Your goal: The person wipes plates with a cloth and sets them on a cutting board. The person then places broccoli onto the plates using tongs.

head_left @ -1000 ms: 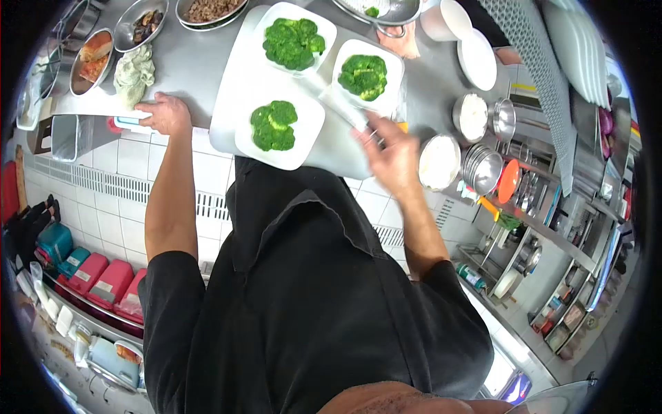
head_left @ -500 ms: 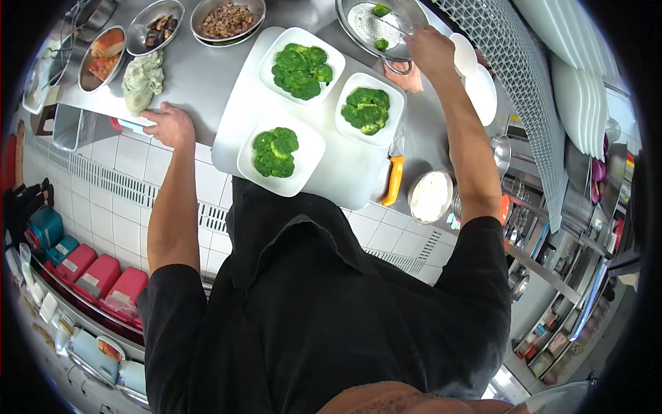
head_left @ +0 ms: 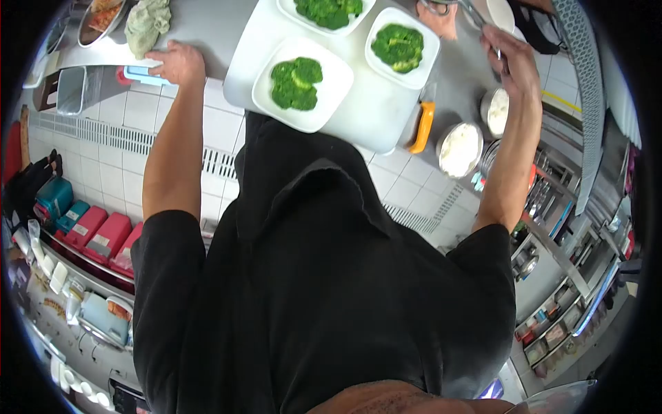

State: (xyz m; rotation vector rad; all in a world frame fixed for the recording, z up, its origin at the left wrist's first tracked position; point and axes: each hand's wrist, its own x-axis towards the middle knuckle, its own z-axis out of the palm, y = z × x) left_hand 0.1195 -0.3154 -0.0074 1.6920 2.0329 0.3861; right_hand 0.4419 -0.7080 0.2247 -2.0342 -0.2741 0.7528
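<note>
My left hand (head_left: 181, 63) rests at the counter edge with fingers apart, just beside a crumpled pale green cloth (head_left: 147, 27). My right hand (head_left: 514, 62) is closed around a long metal utensil (head_left: 473, 12); its far end is out of view, so its exact kind is unclear. Between my hands, a white cutting board (head_left: 243, 65) carries three white square dishes of broccoli: a near dish (head_left: 321, 110), a right dish (head_left: 420, 77) and a far dish (head_left: 286, 8) cut off by the top edge of the view.
A yellow-handled knife (head_left: 422, 127) lies right of the board. Near it stand a bowl of white food (head_left: 460, 150) and a second bowl (head_left: 494, 112) of similar food. A metal bowl with orange food (head_left: 102, 21) is at far left. Pink containers (head_left: 110, 236) stand lower left.
My right hand has moved right and nearer, away from the strainer with the utensil. The view has shifted, so the strainer and back bowls are mostly out of view. My left hand stays by the cloth.
</note>
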